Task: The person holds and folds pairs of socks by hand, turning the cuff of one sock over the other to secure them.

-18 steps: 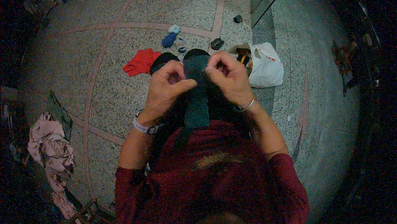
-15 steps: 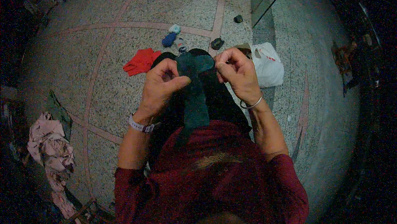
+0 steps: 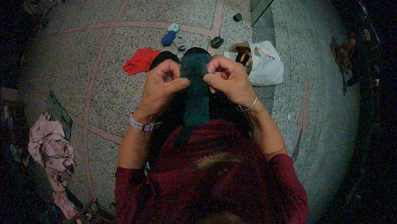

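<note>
A long dark green sock [image 3: 196,89] lies lengthwise over my dark-trousered lap, its far end up at my knees and its near end against my maroon top. My left hand [image 3: 163,84] pinches the sock's left edge between thumb and fingers. Opposite it, my right hand [image 3: 229,79] is closed on the right edge, thumb against curled fingers. Between the two hands the cloth looks flat and spread.
Beyond my knees lie a red cloth [image 3: 140,61], a blue bundle [image 3: 168,38], a pale blue bundle [image 3: 174,27], a grey bundle [image 3: 179,43] and dark bundles [image 3: 216,42]. A white plastic bag [image 3: 266,64] with things inside stands at right. Crumpled pinkish cloth [image 3: 51,141] is at left.
My right hand has moved left and closed on the sock's edge. The flap that stuck out to the right at the far end now lies straight. My left hand has barely moved.
</note>
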A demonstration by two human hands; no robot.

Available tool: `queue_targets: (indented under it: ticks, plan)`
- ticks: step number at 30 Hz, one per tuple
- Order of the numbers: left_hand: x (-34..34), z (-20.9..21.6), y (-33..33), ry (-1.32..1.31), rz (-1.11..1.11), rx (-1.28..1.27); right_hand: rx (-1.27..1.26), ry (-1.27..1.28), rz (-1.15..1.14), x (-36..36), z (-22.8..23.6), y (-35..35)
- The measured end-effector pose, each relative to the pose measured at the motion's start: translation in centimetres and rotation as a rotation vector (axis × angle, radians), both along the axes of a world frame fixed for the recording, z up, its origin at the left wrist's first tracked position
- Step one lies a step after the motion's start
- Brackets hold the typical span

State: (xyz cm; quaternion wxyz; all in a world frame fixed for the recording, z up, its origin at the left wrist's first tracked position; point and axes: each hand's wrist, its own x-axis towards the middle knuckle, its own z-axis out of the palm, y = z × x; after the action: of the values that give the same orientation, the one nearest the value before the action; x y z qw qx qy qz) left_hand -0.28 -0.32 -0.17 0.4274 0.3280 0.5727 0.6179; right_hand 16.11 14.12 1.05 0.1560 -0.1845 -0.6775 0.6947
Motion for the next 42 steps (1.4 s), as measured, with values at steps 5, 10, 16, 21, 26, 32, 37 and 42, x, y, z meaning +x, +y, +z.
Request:
queue_targets:
  ticks: [5, 10, 16, 21, 26, 32, 37, 42]
  plan:
    - [-0.8, -0.5, -0.2, -0.124, -0.065, 0.178, -0.075, 0.015, 0.000, 1.1, -0.2, 1.3]
    - [-0.1, -0.1, 0.6, -0.086, -0.022, 0.167, -0.011, 0.134, -0.084, 0.9, -1.2, 1.3]
    - [0.6, 0.6, 0.8, -0.141, -0.027, 0.169, -0.116, 0.068, -0.030, -0.4, 0.2, 0.2]
    - [0.6, 1.0, 0.5, -0.187, -0.025, 0.164, 0.043, -0.020, -0.002, -0.2, 0.7, 0.7]
    - [1.0, 1.3, 0.7, -0.229, 0.015, 0.138, 0.080, 0.053, -0.036, -0.3, 0.3, 0.6]
    - [1.9, 0.7, 1.1, 0.064, 0.125, 0.234, -0.078, 0.114, -0.114, -0.6, 0.4, 0.1]
    - [2.4, 1.9, 0.8, 0.055, 0.122, 0.119, -0.138, 0.149, -0.067, -0.7, 0.0, 0.2]
    - [2.9, 2.4, 0.9, 0.185, 0.111, 0.126, -0.111, 0.194, -0.076, -0.5, -0.5, 0.2]
